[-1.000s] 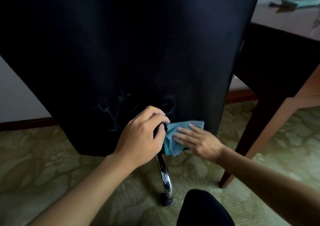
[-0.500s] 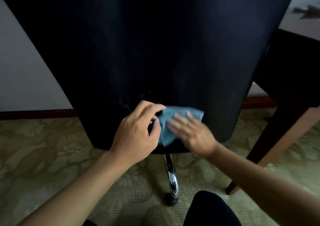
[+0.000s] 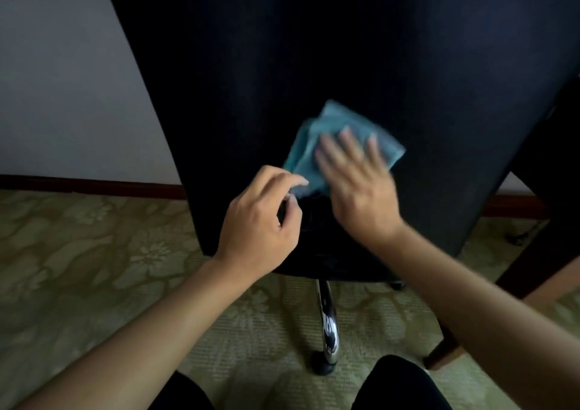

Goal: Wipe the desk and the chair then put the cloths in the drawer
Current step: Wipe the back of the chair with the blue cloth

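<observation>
A crumpled teal cloth [image 3: 340,146] (blurred) lies flat against the black chair back [image 3: 314,64], pressed by the right hand's [image 3: 357,186] straight fingers. The left hand [image 3: 260,221] hovers beside the cloth, fingers loosely curled, holding nothing.

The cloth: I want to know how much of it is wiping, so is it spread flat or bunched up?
Loosely folded: the cloth shows overlapping layers under the right hand, flat against the chair back.

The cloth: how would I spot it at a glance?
Find the big black chair back filling the middle of the view. Low on it, the right hand presses flat on a small crumpled cloth. It is the only blue-green thing against all that black.
</observation>
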`<state>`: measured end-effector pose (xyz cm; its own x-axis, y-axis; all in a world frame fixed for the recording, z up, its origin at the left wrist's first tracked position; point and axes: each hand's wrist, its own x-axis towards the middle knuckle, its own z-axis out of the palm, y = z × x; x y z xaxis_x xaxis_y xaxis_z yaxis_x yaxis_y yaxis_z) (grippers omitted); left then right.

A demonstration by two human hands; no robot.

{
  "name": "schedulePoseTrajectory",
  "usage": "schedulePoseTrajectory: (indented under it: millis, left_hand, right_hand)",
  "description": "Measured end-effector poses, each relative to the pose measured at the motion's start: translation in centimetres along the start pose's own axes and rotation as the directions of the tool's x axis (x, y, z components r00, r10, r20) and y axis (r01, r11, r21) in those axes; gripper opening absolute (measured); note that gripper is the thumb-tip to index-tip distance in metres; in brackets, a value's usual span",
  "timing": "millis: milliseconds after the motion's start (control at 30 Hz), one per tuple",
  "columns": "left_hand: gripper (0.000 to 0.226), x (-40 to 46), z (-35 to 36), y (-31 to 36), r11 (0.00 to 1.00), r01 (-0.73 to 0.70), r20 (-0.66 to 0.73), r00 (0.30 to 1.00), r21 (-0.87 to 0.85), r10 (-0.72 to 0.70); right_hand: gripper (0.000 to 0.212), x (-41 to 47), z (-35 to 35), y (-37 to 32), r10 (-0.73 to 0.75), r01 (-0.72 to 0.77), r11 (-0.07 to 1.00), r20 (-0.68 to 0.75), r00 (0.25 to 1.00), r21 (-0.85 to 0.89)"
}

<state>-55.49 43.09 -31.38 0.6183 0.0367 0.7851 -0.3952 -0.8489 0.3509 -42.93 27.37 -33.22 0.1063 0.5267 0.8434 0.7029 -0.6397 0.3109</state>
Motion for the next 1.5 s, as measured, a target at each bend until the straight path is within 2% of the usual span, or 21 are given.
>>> schedulePoseTrajectory:
  millis: [33, 100, 167, 233, 300, 400, 467, 567, 667, 733, 800, 900, 1000, 1033, 1100, 1167, 1233, 1300, 1333, 1400, 1500]
  left_hand:
    - [0.021, -0.2, -0.3, -0.3, 1.000, 0.015, 0.000, 1.000, 0.007, -0.015]
    - [0.020, -0.9, -1.0, -0.9, 1.000, 0.017, 0.048, 0.999, 0.022, -0.018]
    - [0.020, -1.6, -1.7, -1.5, 0.999, 0.016, 0.095, 0.995, 0.040, -0.020]
    - [0.020, -2.0, -2.5, -2.4, 0.998, 0.041, 0.096, 0.994, 0.056, -0.046]
    - [0.021, -2.2, -2.6, -3.1, 0.995, 0.090, 0.081, 0.992, 0.043, -0.093]
    - [0.021, -2.6, -2.6, -3.6, 0.989, 0.147, 0.045, 0.988, 0.034, -0.149]
    - [0.019, -2.8, -2.5, -3.6, 0.987, 0.155, 0.025, 0.987, 0.044, -0.157]
    - [0.016, -3.2, -2.5, -3.9, 0.981, 0.186, 0.008, 0.982, 0.050, -0.187]
    - [0.014, -3.8, -3.1, -4.4, 0.979, 0.195, 0.039, 0.980, 0.063, -0.197]
    - [0.013, -4.1, -3.6, -4.7, 0.980, 0.186, 0.062, 0.980, 0.070, -0.190]
    - [0.014, -4.2, -4.0, -5.1, 0.979, 0.194, 0.066, 0.978, 0.068, -0.199]
    - [0.014, -4.3, -4.0, -5.5, 0.970, 0.239, 0.031, 0.970, 0.039, -0.240]
    - [0.015, -4.4, -4.1, -6.2, 0.958, 0.287, 0.003, 0.958, -0.017, -0.287]
    - [0.016, -4.4, -4.2, -6.5, 0.950, 0.309, -0.022, 0.950, -0.035, -0.310]
    - [0.018, -4.6, -4.4, -7.0, 0.937, 0.346, -0.063, 0.935, -0.054, -0.349]
    - [0.018, -4.9, -4.6, -7.3, 0.933, 0.359, -0.061, 0.931, -0.040, -0.361]
    - [0.016, -5.6, -5.1, -7.7, 0.936, 0.351, -0.035, 0.936, -0.014, -0.351]
    - [0.016, -6.4, -6.0, -8.4, 0.940, 0.342, -0.018, 0.940, 0.000, -0.342]
    - [0.017, -6.8, -6.5, -9.0, 0.937, 0.348, -0.012, 0.937, 0.004, -0.348]
    - [0.020, -7.2, -7.1, -9.7, 0.923, 0.384, 0.013, 0.923, 0.019, -0.384]
    - [0.022, -7.2, -6.7, -9.5, 0.916, 0.400, 0.055, 0.915, 0.030, -0.401]
  right_hand:
    - [0.049, -2.9, 0.5, -1.4, -0.096, 0.094, 0.995, 0.116, 0.989, 0.023]
    - [0.063, -8.5, 0.5, -3.4, -0.268, 0.268, 0.962, 0.390, 0.881, 0.056]
    - [0.069, -10.5, 0.1, -3.6, -0.324, 0.361, 0.932, 0.514, 0.794, 0.029]
    - [0.061, -7.6, 0.1, -3.0, -0.249, 0.257, 0.966, 0.418, 0.874, 0.037]
    - [0.053, -2.1, -0.3, -1.8, -0.123, 0.132, 0.991, 0.219, 0.968, -0.027]
    - [0.046, 5.7, -0.5, -0.5, -0.003, 0.000, 0.997, -0.046, 0.999, -0.075]
    - [0.044, 7.0, 0.4, -1.3, 0.025, -0.032, 0.997, -0.101, 0.995, -0.069]
    - [0.045, 1.4, 2.3, -4.5, -0.135, 0.137, 0.991, 0.124, 0.983, -0.008]
    - [0.061, -6.1, 2.5, -6.7, -0.377, 0.405, 0.913, 0.461, 0.803, 0.040]
    - [0.066, -7.0, 2.1, -7.0, -0.385, 0.454, 0.891, 0.562, 0.732, 0.018]
    - [0.063, -4.6, 2.0, -6.8, -0.339, 0.402, 0.915, 0.489, 0.804, -0.025]
    - [0.050, 2.8, 1.8, -5.6, -0.157, 0.176, 0.981, 0.202, 0.967, -0.082]
    - [0.044, 8.4, 2.7, -4.6, -0.022, 0.015, 0.992, -0.052, 0.998, -0.123]
    - [0.043, 8.6, 3.3, -4.9, -0.036, 0.025, 0.990, -0.076, 0.996, -0.135]
    - [0.044, 6.0, 4.6, -6.2, -0.139, 0.142, 0.983, 0.035, 0.990, -0.114]
    - [0.047, 0.6, 5.2, -8.3, -0.315, 0.344, 0.937, 0.265, 0.911, -0.068]
    - [0.053, -4.8, 5.0, -10.3, -0.448, 0.518, 0.855, 0.526, 0.723, 0.015]
    - [0.056, -7.5, 4.6, -10.7, -0.479, 0.621, 0.781, 0.703, 0.525, 0.068]
    - [0.056, -7.3, 4.6, -10.6, -0.476, 0.638, 0.766, 0.734, 0.484, 0.076]
    - [0.052, -4.3, 4.6, -10.4, -0.477, 0.658, 0.752, 0.674, 0.565, -0.020]
    - [0.052, 2.9, 5.0, -9.1, -0.378, 0.479, 0.865, 0.436, 0.817, -0.148]
